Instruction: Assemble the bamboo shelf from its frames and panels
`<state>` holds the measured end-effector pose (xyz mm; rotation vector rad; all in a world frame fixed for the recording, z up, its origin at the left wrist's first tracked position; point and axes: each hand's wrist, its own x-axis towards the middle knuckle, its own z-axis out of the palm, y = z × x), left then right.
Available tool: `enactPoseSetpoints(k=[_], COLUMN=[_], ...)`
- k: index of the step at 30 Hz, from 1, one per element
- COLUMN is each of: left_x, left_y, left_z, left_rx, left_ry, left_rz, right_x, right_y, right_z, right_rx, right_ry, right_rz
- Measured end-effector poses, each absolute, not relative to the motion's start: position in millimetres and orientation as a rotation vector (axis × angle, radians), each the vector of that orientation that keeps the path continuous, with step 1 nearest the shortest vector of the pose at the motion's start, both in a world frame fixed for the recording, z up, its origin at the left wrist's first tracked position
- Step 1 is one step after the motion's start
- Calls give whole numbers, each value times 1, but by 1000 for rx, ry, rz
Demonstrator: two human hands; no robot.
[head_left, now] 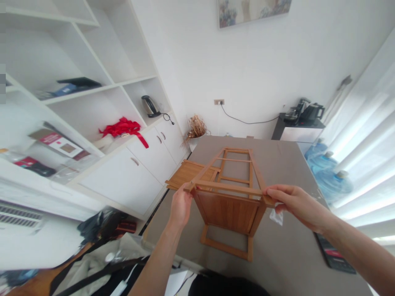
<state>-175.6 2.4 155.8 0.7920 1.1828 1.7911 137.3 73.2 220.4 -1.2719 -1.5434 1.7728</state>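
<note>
Frame of light brown wood stands on the grey table, its near top rail running between the two sets of fingers. Left hand: fingers closed about the left near corner, their tips partly hidden behind the wood. Right hand: thumb and forefinger pinch the right near corner, the other fingers curled beneath.

A slatted wood panel descends below the rail, between and lower than both grips; an open wooden base bar lies lower still, nearer the wearer. Past the left fingertips, a separate flat panel rests on the tabletop. Directly under the right fingers hangs or lies a piece of white plastic — whether it is held cannot be determined. Nearer the wearer than the right fingers, and below that forearm, sits a dark flat device. Beyond the right fingertips, past the table edge — blue water bottles.
</note>
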Motion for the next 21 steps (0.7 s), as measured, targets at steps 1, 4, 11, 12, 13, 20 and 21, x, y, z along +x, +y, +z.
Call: enactPoseSetpoints(k=[1, 4, 11, 12, 13, 20, 21], left_x=[-176, -176, -171, -172, -172, -171, -171], left_y=[2, 2, 2, 1, 1, 2, 2], left_z=[155, 155, 157, 157, 157, 158, 158], left_rx=[791, 779, 781, 783, 780, 727, 707], left_ry=[1178, 1147, 1126, 1125, 1122, 1095, 1089], left_rz=[1792, 1793, 1794, 1793, 1793, 1790, 1787], right_x=[137, 138, 141, 141, 141, 141, 142], right_y=[74, 76, 75, 75, 75, 76, 77], right_z=[221, 223, 227, 227, 228, 229, 229], right_rx=[-1273, -1272, -1288, -1289, -1284, -1258, -1257], right_ry=[-1538, -1530, -1587, -1589, -1591, -1569, -1560], right_rz=[1771, 1752, 1765, 1761, 1759, 1852, 1863])
